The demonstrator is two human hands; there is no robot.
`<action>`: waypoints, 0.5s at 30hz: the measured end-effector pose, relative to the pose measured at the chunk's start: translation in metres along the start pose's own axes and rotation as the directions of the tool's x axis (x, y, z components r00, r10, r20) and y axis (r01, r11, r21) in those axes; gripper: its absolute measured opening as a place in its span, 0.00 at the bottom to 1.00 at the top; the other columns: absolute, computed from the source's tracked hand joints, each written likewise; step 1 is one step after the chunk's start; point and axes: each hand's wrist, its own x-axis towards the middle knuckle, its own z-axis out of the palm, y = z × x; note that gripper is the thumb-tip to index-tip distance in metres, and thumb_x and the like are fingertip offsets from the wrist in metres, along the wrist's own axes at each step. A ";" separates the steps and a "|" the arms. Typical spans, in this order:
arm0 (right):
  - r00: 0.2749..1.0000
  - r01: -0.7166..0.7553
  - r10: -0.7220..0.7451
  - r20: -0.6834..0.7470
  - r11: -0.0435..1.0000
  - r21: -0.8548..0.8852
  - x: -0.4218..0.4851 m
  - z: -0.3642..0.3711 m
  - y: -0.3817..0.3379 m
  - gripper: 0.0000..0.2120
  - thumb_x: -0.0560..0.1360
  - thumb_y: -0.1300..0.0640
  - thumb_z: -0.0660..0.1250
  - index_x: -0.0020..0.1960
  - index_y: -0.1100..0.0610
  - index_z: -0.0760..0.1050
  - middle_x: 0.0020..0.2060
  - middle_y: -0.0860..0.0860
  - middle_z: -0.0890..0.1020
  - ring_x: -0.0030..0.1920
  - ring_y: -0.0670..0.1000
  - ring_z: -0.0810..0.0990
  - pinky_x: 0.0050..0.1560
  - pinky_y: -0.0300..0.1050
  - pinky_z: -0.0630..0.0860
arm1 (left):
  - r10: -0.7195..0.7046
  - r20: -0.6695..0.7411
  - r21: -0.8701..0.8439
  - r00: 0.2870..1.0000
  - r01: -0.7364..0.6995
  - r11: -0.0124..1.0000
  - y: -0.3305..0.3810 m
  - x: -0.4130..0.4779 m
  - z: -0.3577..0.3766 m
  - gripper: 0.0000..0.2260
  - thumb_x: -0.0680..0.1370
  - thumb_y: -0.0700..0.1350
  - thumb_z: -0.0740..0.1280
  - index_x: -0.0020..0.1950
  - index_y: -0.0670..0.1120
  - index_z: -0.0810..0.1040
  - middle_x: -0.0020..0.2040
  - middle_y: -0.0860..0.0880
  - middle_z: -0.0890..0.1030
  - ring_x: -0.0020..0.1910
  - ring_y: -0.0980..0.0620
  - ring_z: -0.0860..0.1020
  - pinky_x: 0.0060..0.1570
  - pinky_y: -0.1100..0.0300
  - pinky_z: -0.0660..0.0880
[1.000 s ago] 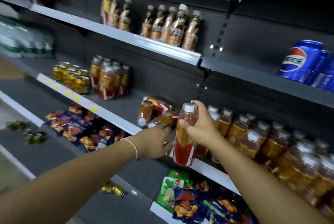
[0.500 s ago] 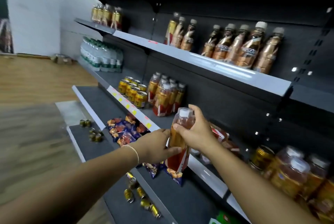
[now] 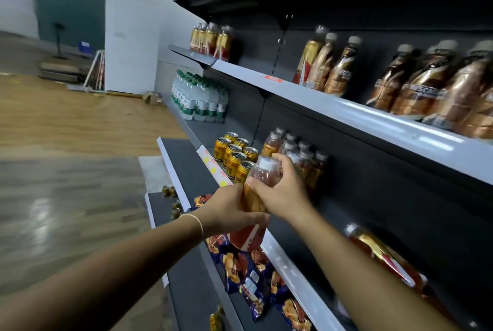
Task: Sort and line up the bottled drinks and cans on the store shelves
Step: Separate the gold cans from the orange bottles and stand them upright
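I hold a tea bottle [image 3: 262, 178] with a white cap and red label in both hands, in front of the middle shelf [image 3: 282, 253]. My right hand [image 3: 280, 189] grips its neck and upper body. My left hand [image 3: 229, 210] wraps its lower body. Just behind stand matching tea bottles [image 3: 298, 154] in a group, with gold cans [image 3: 234, 154] to their left. One more bottle [image 3: 384, 258] lies on its side on the same shelf at the right.
Brown bottles [image 3: 426, 85] line the upper shelf [image 3: 373, 122], with yellow-red bottles [image 3: 210, 39] further left. Water bottles [image 3: 200, 98] stand at the shelf's far end. Snack bags [image 3: 250, 274] and loose small cans [image 3: 170, 197] lie on lower shelves. Wooden floor spreads left.
My view has swung left along the shelves. Both hands carried the tea bottle leftward, now close to the standing tea bottles and gold cans; my left hand closed round its lower body.
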 end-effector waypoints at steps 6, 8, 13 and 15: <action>0.998 -0.001 0.001 0.062 1.000 -0.001 0.045 0.002 0.018 0.26 0.72 0.43 0.73 0.67 0.44 0.68 0.49 0.41 0.78 0.46 0.43 0.83 0.50 0.46 0.82 | -0.098 -0.014 -0.117 0.995 0.096 0.988 -0.012 0.044 0.005 0.17 0.62 0.61 0.77 0.38 0.55 0.74 0.34 0.60 0.78 0.32 0.67 0.78 0.25 0.76 0.68; 0.997 -0.023 0.025 0.077 0.999 -0.038 0.057 -0.002 0.024 0.20 0.76 0.41 0.69 0.65 0.46 0.72 0.47 0.43 0.78 0.47 0.44 0.81 0.49 0.45 0.80 | -0.139 0.028 -0.169 0.990 0.142 0.975 -0.019 0.057 0.007 0.14 0.61 0.58 0.78 0.38 0.54 0.78 0.34 0.59 0.81 0.33 0.68 0.79 0.27 0.74 0.70; 0.995 0.085 -0.097 -0.039 0.969 -0.230 0.091 -0.019 0.037 0.07 0.78 0.51 0.68 0.53 0.53 0.79 0.39 0.43 0.80 0.40 0.42 0.79 0.40 0.34 0.72 | -0.194 0.039 -0.234 0.980 0.197 0.952 -0.035 0.089 0.005 0.13 0.60 0.55 0.78 0.39 0.52 0.80 0.32 0.59 0.82 0.32 0.63 0.81 0.28 0.70 0.73; 0.986 0.124 -0.155 -0.065 0.932 -0.341 0.104 -0.024 0.041 0.07 0.76 0.57 0.69 0.53 0.55 0.81 0.42 0.46 0.82 0.44 0.47 0.81 0.46 0.39 0.75 | -0.191 0.031 -0.243 0.981 0.192 0.951 -0.039 0.103 0.000 0.12 0.61 0.54 0.78 0.38 0.52 0.81 0.33 0.58 0.83 0.34 0.60 0.82 0.31 0.67 0.76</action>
